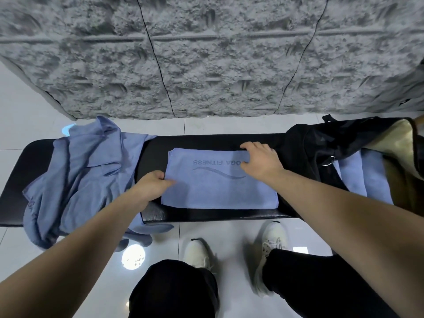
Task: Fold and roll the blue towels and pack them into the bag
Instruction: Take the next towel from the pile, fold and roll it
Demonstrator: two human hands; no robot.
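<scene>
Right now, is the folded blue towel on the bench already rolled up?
No, the folded towel lies flat on the bench, with the left hand and right hand at its edges.
</scene>
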